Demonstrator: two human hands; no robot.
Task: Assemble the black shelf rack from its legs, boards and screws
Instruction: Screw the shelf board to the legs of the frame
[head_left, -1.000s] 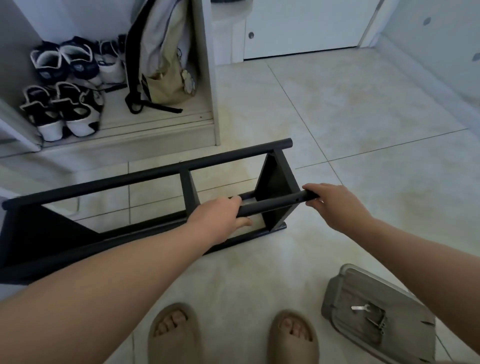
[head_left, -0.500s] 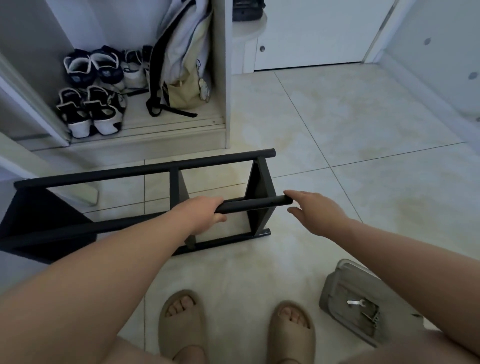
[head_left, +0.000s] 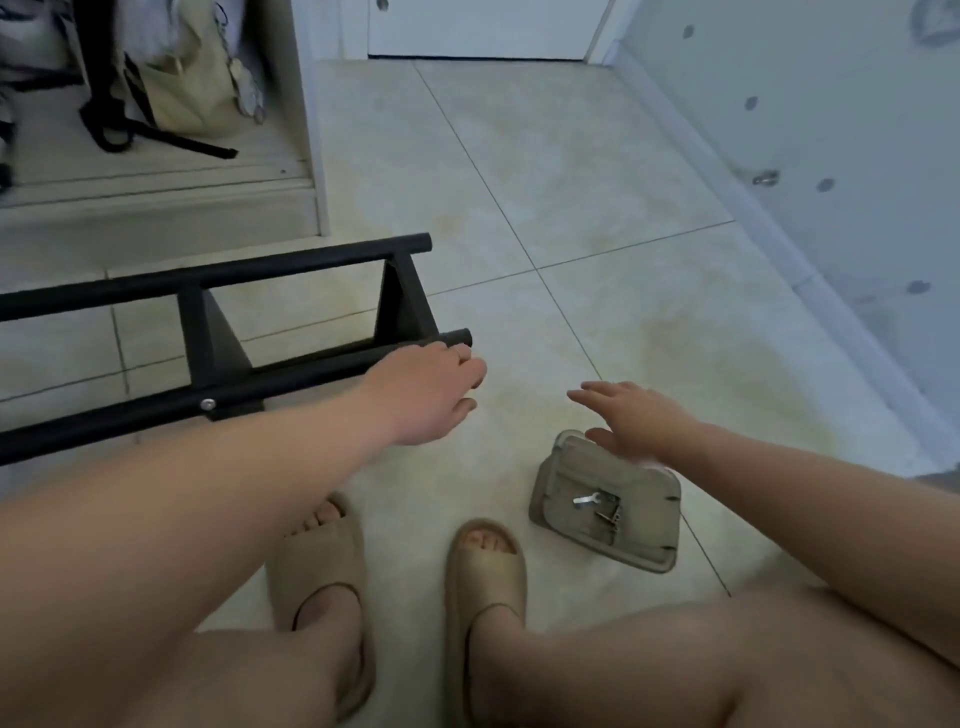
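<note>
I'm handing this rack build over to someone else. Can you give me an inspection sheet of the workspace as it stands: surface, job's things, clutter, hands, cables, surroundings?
Surface: pale tiled floor, faintly stained.
Job's things: black rack lies on its side, with a silver screw in its near bar; grey tray on the floor holds a small wrench and small hardware.
Clutter: nothing seen.
Hands: left hand at the near bar's end, fingers curled, grip unclear; right hand open, fingers straight, above the tray's far corner.
Cables: nothing seen.
Surroundings: backpack in an open cabinet, closed door ahead, wall at right.
</note>
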